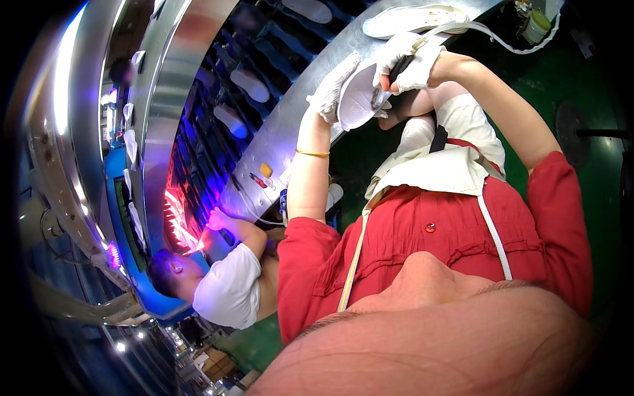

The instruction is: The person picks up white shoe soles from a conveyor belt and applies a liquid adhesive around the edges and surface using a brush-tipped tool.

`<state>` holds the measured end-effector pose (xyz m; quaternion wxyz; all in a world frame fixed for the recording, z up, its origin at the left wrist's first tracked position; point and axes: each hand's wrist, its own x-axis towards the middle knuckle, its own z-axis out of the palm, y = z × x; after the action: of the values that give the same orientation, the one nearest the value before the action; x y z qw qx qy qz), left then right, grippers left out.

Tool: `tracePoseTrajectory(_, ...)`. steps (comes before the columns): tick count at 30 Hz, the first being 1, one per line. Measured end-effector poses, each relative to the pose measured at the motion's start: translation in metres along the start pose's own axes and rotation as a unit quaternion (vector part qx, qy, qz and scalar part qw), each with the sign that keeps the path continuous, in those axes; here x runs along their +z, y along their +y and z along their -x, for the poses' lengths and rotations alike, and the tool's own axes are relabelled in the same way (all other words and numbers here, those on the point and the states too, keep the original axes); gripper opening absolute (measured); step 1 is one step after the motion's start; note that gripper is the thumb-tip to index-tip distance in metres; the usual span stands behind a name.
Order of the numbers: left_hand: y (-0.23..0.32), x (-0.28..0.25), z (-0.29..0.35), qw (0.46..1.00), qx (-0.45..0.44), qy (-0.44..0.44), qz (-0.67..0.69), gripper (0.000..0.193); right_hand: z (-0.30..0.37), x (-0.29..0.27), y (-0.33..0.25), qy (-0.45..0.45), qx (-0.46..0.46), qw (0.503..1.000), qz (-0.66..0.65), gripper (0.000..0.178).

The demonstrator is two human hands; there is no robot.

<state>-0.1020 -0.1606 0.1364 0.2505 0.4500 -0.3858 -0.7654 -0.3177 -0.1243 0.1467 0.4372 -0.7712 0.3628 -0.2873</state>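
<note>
White shoe, held tilted; dark handheld tool alongside, contact unclear.

Green floor, dark at right. Grey metal table, blue-violet light across part of it. Long white lamp, far left. Brown cardboard boxes, bottom left.

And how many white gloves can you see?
2: one white glove on the person's left hand, another on the right hand. More could be hidden in the dark parts.
</note>
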Motion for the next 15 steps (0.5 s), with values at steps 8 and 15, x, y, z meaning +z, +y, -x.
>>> tracePoseTrajectory(8, -0.01, -0.014, -0.003, 0.994, -0.027, -0.051, 0.087, 0.056, 0.016, -0.033, -0.009, 0.009, 0.046, 0.995, -0.085, 0.011)
tracePoseTrajectory(15, -0.044, 0.004, -0.01, 0.945, 0.319, 0.066, 0.017, 0.056, 0.01, 0.031, -0.021, 0.135, 0.105, 0.984, -0.046, 0.018)
